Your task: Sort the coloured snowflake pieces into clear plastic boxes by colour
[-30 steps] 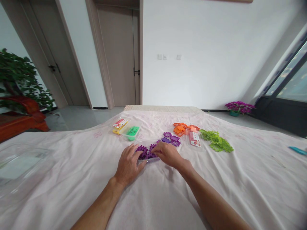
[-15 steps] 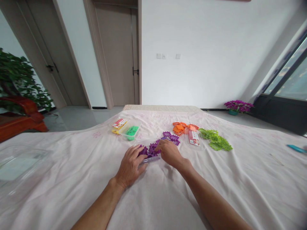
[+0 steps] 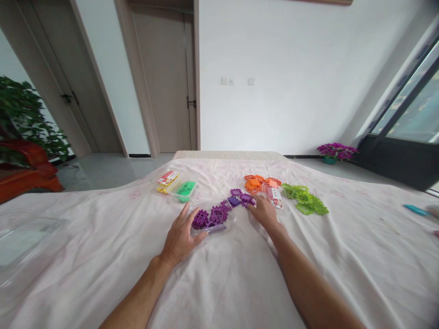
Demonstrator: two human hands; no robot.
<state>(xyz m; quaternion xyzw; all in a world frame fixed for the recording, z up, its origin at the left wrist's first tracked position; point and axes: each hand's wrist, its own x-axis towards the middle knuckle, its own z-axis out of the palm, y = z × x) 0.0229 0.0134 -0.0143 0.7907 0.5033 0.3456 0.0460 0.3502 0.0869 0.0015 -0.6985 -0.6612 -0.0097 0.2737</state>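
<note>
A clear plastic box (image 3: 229, 226) lies before me with purple toothed plastic pieces (image 3: 218, 214) in it. My left hand (image 3: 180, 234) grips the box's left end, thumb along the near side and fingers at the far side. Beyond the box's right end lies a small group of loose purple pieces (image 3: 234, 201) on the cloth. My right hand (image 3: 265, 211) is at the right side of this group, its fingers bent together on a purple piece, mostly hidden by the fingertips. Just behind that hand are a labelled clear box (image 3: 277, 199) and orange pieces (image 3: 254, 183).
Light green pieces (image 3: 306, 200) lie to the right. Back left, another clear box (image 3: 168, 177) with a label holds yellow and green pieces (image 3: 187, 189). A large clear container (image 3: 30, 237) sits at far left, a blue tool (image 3: 416, 209) at far right. The cloth (image 3: 226, 283) is wrinkled.
My right hand has moved from the box over to the loose purple pieces on the right. My left hand stays at the box's left end, and the view has shifted slightly.
</note>
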